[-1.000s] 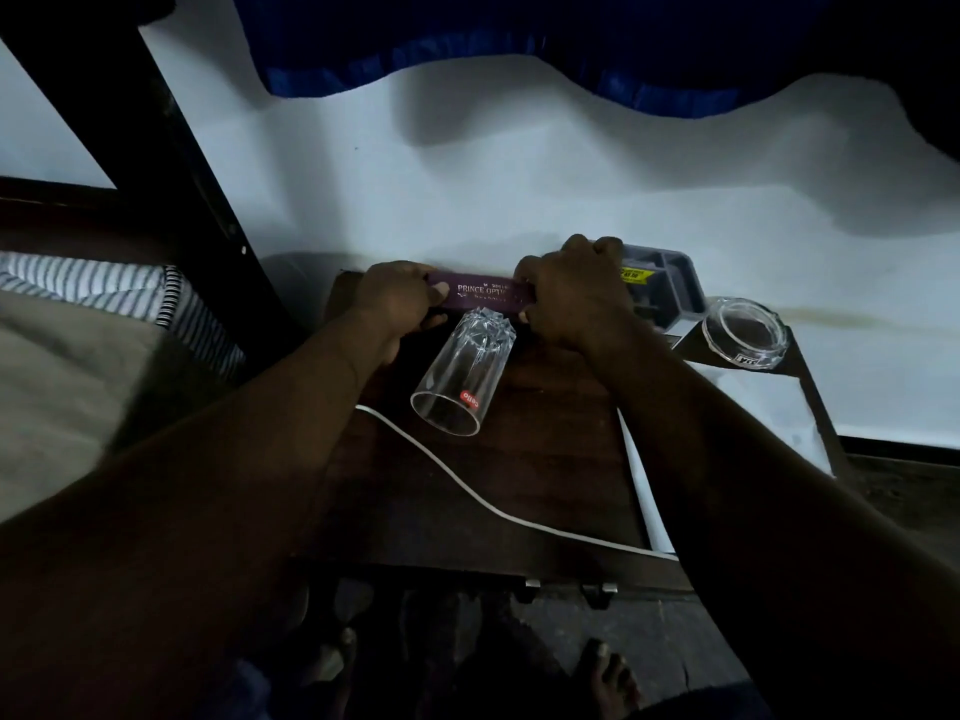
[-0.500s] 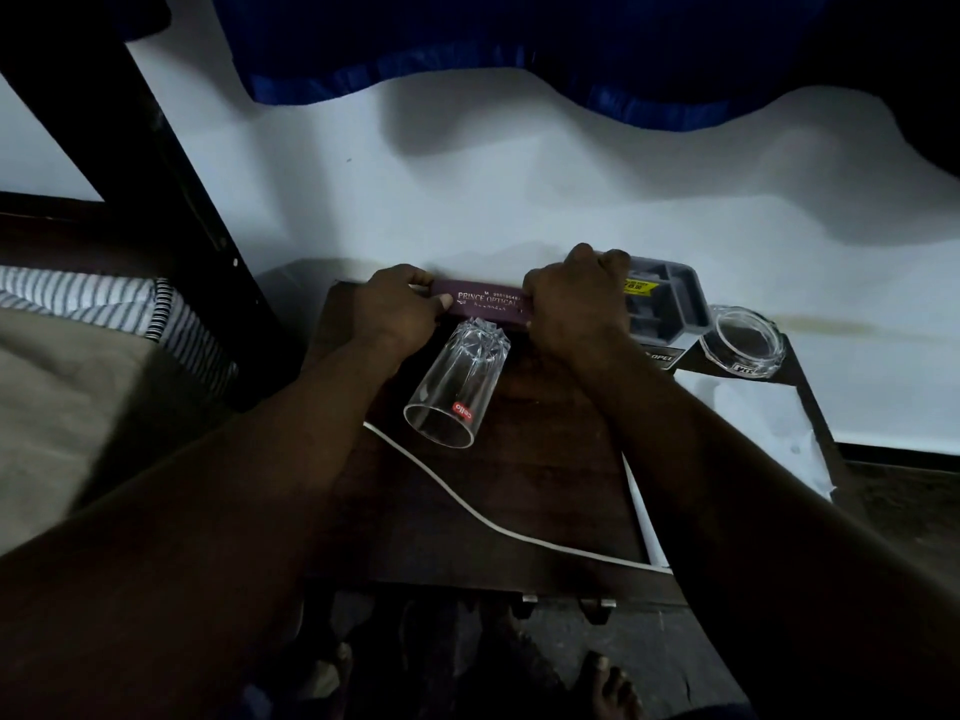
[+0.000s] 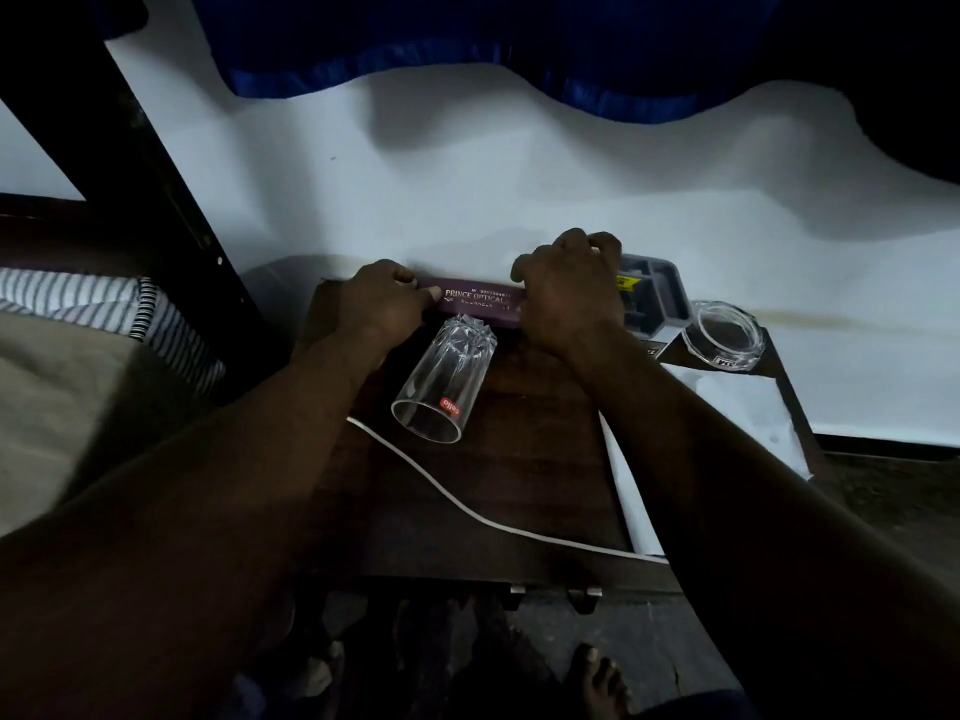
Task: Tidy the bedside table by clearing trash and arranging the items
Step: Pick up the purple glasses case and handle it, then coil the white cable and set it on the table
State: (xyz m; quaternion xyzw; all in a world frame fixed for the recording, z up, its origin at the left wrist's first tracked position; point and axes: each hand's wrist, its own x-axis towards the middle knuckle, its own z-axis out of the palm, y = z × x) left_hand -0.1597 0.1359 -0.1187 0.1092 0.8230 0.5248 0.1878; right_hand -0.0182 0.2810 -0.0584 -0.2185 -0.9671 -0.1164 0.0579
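The purple case (image 3: 480,301) lies on the worktop (image 3: 519,485) just behind the toppled tumbler's (image 3: 447,379) base. The left hand (image 3: 382,304) and right hand (image 3: 569,293) each hold one end in a closed grip. It looks like the arranging step. The next move likely calls for letting go and standing the tumbler upright, clear of the white cable (image 3: 467,506) in front of it.

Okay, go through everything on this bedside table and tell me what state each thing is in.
Purple case: closed, gripped at its ends by left hand and right hand.
Glass tumbler: lying on its side, empty.
Round glass dish: upright, looks empty.
Grey tray: open-topped.
White cable: loose across the table.
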